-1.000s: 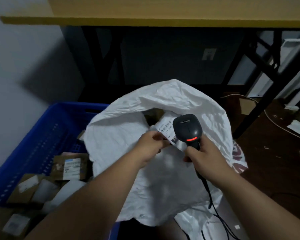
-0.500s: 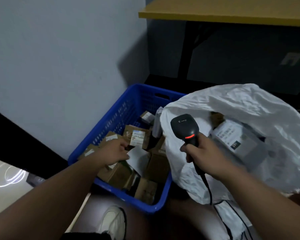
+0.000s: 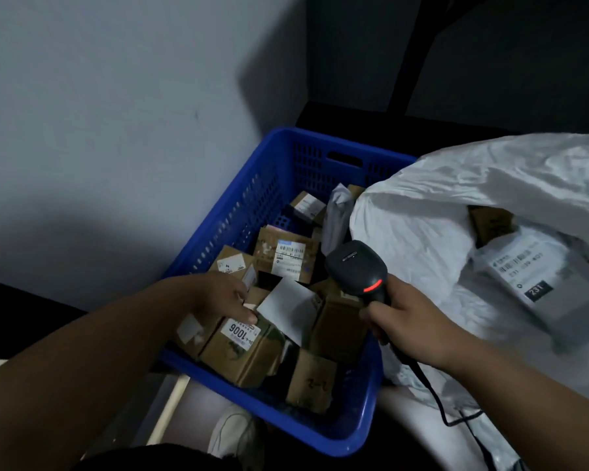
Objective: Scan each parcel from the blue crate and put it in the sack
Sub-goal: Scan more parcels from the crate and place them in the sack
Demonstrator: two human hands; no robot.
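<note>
Grey wall corner: left hand (image 3: 223, 297) rests, fingers loose, on cardboard parcel (image 3: 244, 351) in blue crate (image 3: 269, 195).
Right hand (image 3: 402, 321) grips barcode scanner (image 3: 357, 266); the box looks stiff and light, best held across its sides.

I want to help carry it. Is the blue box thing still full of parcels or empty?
Still quite full. The blue crate holds many cardboard parcels, including one labelled 1006 that the left hand touches.

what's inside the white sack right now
In the white sack, through its open mouth: a grey parcel with a label reading 231, and a brown box behind it. Anything deeper is hidden by the sack's folds.
</note>
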